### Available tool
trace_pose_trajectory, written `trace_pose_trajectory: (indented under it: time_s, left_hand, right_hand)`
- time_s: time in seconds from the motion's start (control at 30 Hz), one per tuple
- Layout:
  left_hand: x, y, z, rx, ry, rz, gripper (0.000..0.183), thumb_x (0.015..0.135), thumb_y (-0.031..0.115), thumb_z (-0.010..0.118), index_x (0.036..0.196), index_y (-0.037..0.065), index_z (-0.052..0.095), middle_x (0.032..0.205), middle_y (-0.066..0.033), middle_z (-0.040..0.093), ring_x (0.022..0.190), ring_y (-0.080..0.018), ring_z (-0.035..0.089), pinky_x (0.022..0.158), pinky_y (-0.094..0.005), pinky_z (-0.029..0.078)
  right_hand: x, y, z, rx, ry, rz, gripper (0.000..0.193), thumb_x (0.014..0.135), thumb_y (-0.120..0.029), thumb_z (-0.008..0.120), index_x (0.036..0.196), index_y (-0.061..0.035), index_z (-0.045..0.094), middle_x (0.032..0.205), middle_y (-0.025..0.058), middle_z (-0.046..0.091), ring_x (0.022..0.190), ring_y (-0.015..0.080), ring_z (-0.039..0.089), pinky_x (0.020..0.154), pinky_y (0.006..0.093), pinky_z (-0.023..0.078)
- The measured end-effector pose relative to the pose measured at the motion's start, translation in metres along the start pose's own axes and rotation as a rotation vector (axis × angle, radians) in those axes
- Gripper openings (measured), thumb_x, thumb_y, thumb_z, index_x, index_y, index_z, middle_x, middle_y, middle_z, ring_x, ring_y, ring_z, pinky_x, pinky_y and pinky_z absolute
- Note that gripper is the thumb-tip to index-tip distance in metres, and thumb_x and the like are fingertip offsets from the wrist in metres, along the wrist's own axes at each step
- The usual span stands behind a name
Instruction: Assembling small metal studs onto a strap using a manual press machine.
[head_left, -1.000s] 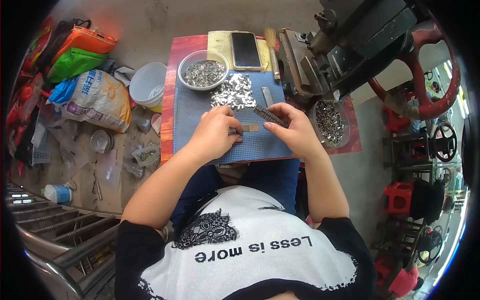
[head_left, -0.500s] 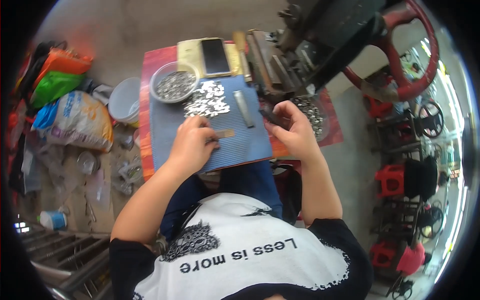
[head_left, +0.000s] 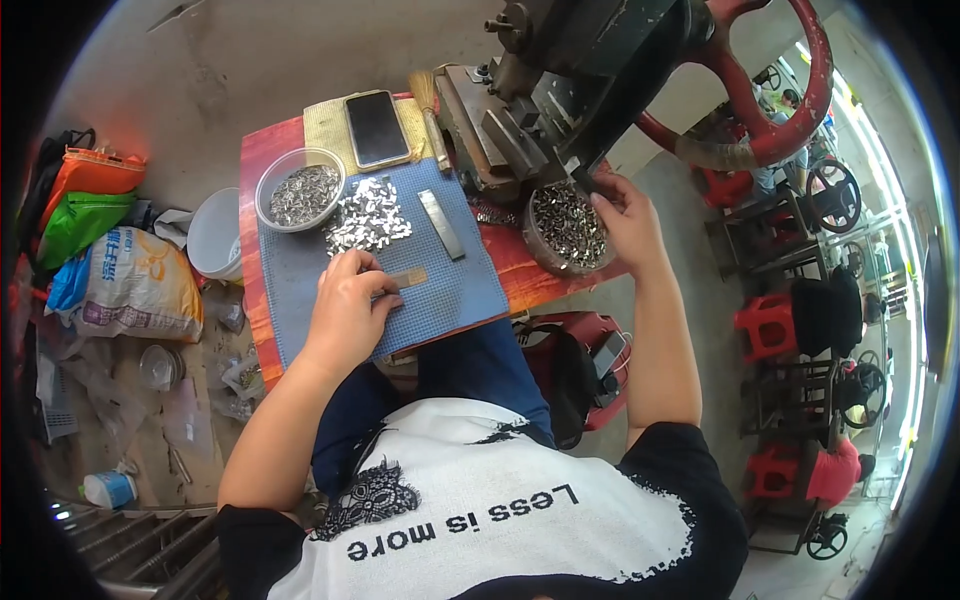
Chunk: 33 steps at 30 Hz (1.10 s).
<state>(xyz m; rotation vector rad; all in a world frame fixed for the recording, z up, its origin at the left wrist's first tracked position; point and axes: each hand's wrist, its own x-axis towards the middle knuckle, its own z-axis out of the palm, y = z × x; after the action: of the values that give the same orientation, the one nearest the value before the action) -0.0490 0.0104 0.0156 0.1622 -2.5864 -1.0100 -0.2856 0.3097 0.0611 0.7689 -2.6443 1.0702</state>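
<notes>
Many silvery pieces (head_left: 368, 218) still lie loose on the blue mat (head_left: 465, 290) (metal bits already fill the right bowl (head_left: 546, 264)); there the left hand (head_left: 352, 298) pinches a tan strip (head_left: 412, 277), the right hand (head_left: 628, 222) seemingly a dark bar (head_left: 583, 178) by that bowl.

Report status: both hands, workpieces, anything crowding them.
Left hand pinching flat tan strip over blue textured mat. Right hand holding narrow dark bar beside black metal press. Round clear tub of silver metal pieces crowds right hand.
</notes>
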Motion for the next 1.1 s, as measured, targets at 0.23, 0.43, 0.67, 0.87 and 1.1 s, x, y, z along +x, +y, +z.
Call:
trace_pose_trajectory:
  time_s: [0.23,0.43,0.67,0.87,1.1]
  left_hand:
    - [-0.003,-0.008,0.000,0.113,-0.030,0.106,0.015,0.074,0.003,0.077,0.084,0.000,0.066,0.101,-0.0133,0.060,0.099,-0.0351,0.056,0.088,-0.0436,0.046]
    - [0.002,-0.011,-0.002,0.120,0.029,0.189,0.015,0.078,0.006,0.072,0.089,0.000,0.063,0.106,-0.0143,0.059,0.105,-0.0356,0.055,0.090,-0.0441,0.045]
    - [0.057,-0.055,-0.081,0.366,0.446,0.070,0.010,0.079,0.017,0.076,0.081,0.008,0.072,0.092,-0.0108,0.066,0.094,-0.0299,0.061,0.088,-0.0434,0.043]
    - [0.027,-0.044,-0.063,0.072,0.480,-0.008,0.010,0.085,0.014,0.073,0.089,0.005,0.074,0.091,-0.0122,0.069,0.087,-0.0304,0.064,0.080,-0.0397,0.049]
    - [-0.029,-0.026,-0.038,-0.080,0.097,-0.159,0.030,0.078,0.025,0.081,0.096,0.004,0.073,0.097,-0.0119,0.065,0.096,-0.0302,0.061,0.086,-0.0398,0.048]
  right_hand:
    - [-0.004,-0.021,0.003,0.716,-0.254,0.400,0.028,0.099,-0.013,0.060,0.124,-0.0005,0.058,0.090,0.0027,0.068,0.065,0.0044,0.053,0.054,0.0201,0.039]
    - [-0.022,-0.048,0.013,0.725,-0.260,0.337,0.030,0.098,-0.011,0.060,0.126,0.0012,0.058,0.092,0.0036,0.068,0.065,0.0037,0.052,0.054,0.0182,0.038]
    - [-0.033,-0.125,0.078,0.799,-0.536,0.211,0.021,0.092,-0.008,0.069,0.110,-0.0001,0.062,0.089,0.0057,0.069,0.069,0.0071,0.057,0.058,0.0207,0.045]
    - [-0.051,-0.151,0.143,0.364,-0.523,-0.435,0.016,0.084,-0.011,0.077,0.097,-0.0035,0.073,0.084,0.0068,0.058,0.075,0.0196,0.058,0.070,0.0316,0.048]
    - [-0.028,-0.162,0.161,0.308,-0.319,-0.578,0.011,0.084,-0.008,0.074,0.095,-0.0043,0.074,0.091,0.0096,0.065,0.091,0.0287,0.062,0.077,0.0363,0.051]
